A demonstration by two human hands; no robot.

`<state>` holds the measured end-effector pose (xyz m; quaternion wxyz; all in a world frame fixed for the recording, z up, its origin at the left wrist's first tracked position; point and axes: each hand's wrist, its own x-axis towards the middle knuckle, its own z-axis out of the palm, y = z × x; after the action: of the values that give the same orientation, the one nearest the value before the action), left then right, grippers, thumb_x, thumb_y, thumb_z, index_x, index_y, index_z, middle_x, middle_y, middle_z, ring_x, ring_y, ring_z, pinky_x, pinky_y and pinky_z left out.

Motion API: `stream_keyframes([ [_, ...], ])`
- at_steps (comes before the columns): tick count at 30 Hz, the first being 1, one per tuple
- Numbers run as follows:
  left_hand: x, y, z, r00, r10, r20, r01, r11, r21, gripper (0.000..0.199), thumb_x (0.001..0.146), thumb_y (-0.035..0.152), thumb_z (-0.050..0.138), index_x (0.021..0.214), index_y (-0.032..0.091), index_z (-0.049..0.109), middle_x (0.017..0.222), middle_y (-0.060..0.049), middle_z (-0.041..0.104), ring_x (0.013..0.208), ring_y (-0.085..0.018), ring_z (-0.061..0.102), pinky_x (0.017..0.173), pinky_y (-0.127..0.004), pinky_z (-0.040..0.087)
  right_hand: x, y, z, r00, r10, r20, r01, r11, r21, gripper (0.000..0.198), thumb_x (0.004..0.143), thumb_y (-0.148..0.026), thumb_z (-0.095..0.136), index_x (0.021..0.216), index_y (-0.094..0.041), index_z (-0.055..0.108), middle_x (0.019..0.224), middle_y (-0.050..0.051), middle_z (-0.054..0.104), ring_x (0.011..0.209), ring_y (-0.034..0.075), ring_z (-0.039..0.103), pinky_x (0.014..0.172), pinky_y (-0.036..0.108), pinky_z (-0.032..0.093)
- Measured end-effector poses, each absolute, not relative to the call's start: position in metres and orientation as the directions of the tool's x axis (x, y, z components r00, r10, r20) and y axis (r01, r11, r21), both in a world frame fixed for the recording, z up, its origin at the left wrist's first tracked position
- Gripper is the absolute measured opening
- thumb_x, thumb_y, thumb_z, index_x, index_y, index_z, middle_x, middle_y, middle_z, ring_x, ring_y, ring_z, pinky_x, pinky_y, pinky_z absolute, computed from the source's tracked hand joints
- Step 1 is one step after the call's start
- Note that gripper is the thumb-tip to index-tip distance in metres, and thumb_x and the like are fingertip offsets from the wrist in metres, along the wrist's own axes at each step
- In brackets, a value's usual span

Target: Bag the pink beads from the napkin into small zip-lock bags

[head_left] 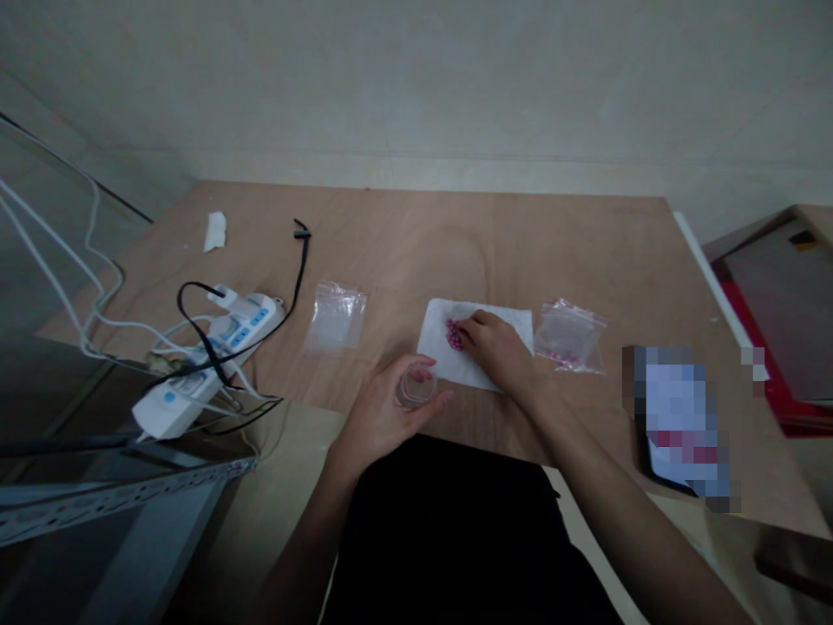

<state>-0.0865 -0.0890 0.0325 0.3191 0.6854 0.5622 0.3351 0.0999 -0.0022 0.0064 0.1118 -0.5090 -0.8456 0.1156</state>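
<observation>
A small clear cup (414, 391) is held in my left hand (383, 404), thumb and fingers curved around its sides, close to the table's front edge. To its right, a white cloth or paper sheet (437, 334) lies flat and bears a cluster of small pink-purple beads (454, 335). My right hand (491, 343) rests over the sheet with its fingers bent and fingertips together at the edge of the cluster. What those fingertips pinch, if anything, is too small to make out. Just right of the sheet lies a zip bag (570, 337) with a few pink beads inside.
Another clear zip bag (337, 318) lies left of the sheet. A white power strip (214, 365) with tangled cables sits on the wooden table (403, 234) at left. A white scrap (215, 232) lies farther back. A pixelated phone-like object (680, 421) is at right.
</observation>
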Motion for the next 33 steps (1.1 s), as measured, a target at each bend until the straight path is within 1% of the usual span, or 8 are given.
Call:
stream_keyframes([
  [6, -0.088, -0.09, 0.031, 0.132, 0.987, 0.09, 0.551, -0.149, 0.821, 0.036, 0.078, 0.044, 0.074, 0.104, 0.021, 0.065, 0.088, -0.004, 0.072, 0.079, -0.018, 0.069, 0.071, -0.031, 0.058, 0.096, 0.002, 0.013, -0.434, 0.901, 0.008, 0.871, 0.422, -0.251, 0.025, 0.094, -0.015, 0.048, 0.091, -0.011, 0.072, 0.093, 0.017, 0.07, 0.085, 0.023, 0.065, 0.071, 0.031, 0.046],
  [12, -0.088, -0.089, 0.031, 0.133, 0.986, 0.103, 0.55, -0.16, 0.819, 0.035, 0.078, 0.043, 0.073, 0.103, 0.021, 0.064, 0.087, -0.003, 0.072, 0.079, -0.018, 0.069, 0.071, -0.032, 0.057, 0.097, 0.012, 0.015, -0.364, 0.931, -0.016, 0.893, 0.344, -0.292, 0.02, 0.09, -0.015, 0.054, 0.087, -0.01, 0.073, 0.092, 0.017, 0.072, 0.081, 0.022, 0.067, 0.069, 0.03, 0.045],
  [14, -0.087, -0.088, 0.031, 0.119, 0.985, 0.123, 0.551, -0.168, 0.818, 0.035, 0.077, 0.043, 0.074, 0.102, 0.021, 0.063, 0.087, -0.003, 0.071, 0.079, -0.018, 0.069, 0.071, -0.032, 0.057, 0.098, 0.011, 0.023, -0.359, 0.933, -0.015, 0.88, 0.333, -0.338, 0.017, 0.088, -0.015, 0.057, 0.085, -0.011, 0.074, 0.089, 0.015, 0.073, 0.078, 0.021, 0.067, 0.068, 0.029, 0.046],
  [17, -0.084, -0.087, 0.03, 0.092, 0.981, 0.173, 0.543, -0.195, 0.817, 0.034, 0.076, 0.042, 0.075, 0.098, 0.021, 0.061, 0.087, -0.003, 0.069, 0.08, -0.018, 0.067, 0.074, -0.032, 0.055, 0.097, -0.002, 0.045, -0.37, 0.929, 0.009, 0.832, 0.335, -0.442, 0.011, 0.085, -0.02, 0.064, 0.087, -0.015, 0.074, 0.082, 0.008, 0.074, 0.068, 0.016, 0.065, 0.065, 0.027, 0.046],
  [20, -0.078, -0.084, 0.027, 0.074, 0.976, 0.207, 0.493, -0.216, 0.843, 0.033, 0.075, 0.039, 0.075, 0.095, 0.021, 0.056, 0.087, -0.002, 0.068, 0.081, -0.018, 0.066, 0.075, -0.032, 0.053, 0.093, -0.027, 0.072, -0.417, 0.901, 0.12, 0.669, 0.394, -0.63, 0.007, 0.082, -0.018, 0.067, 0.084, -0.019, 0.074, 0.079, 0.002, 0.074, 0.063, 0.013, 0.063, 0.06, 0.024, 0.045],
  [22, -0.074, -0.082, 0.026, 0.082, 0.975, 0.205, 0.427, -0.22, 0.877, 0.033, 0.073, 0.034, 0.075, 0.095, 0.021, 0.054, 0.089, -0.003, 0.067, 0.08, -0.018, 0.065, 0.073, -0.032, 0.053, 0.089, -0.042, 0.086, -0.461, 0.871, 0.171, 0.575, 0.44, -0.69, 0.006, 0.081, -0.016, 0.069, 0.082, -0.019, 0.073, 0.079, 0.002, 0.074, 0.063, 0.013, 0.063, 0.059, 0.024, 0.044],
  [27, -0.064, -0.078, 0.029, 0.13, 0.968, 0.216, 0.315, -0.247, 0.916, 0.038, 0.065, 0.024, 0.074, 0.096, 0.021, 0.052, 0.091, -0.002, 0.066, 0.082, -0.019, 0.065, 0.071, -0.03, 0.051, 0.084, -0.056, 0.097, -0.564, 0.817, 0.123, 0.568, 0.492, -0.659, 0.01, 0.086, -0.017, 0.065, 0.088, -0.021, 0.074, 0.086, 0.003, 0.075, 0.076, 0.017, 0.068, 0.066, 0.026, 0.046],
  [33, -0.061, -0.077, 0.03, 0.118, 0.971, 0.209, 0.292, -0.235, 0.927, 0.036, 0.068, 0.025, 0.073, 0.097, 0.021, 0.052, 0.091, -0.001, 0.065, 0.083, -0.018, 0.064, 0.072, -0.03, 0.051, 0.087, -0.055, 0.098, -0.597, 0.799, 0.07, 0.602, 0.504, -0.619, 0.018, 0.094, -0.026, 0.057, 0.097, -0.02, 0.074, 0.093, 0.007, 0.074, 0.088, 0.022, 0.069, 0.079, 0.033, 0.05],
])
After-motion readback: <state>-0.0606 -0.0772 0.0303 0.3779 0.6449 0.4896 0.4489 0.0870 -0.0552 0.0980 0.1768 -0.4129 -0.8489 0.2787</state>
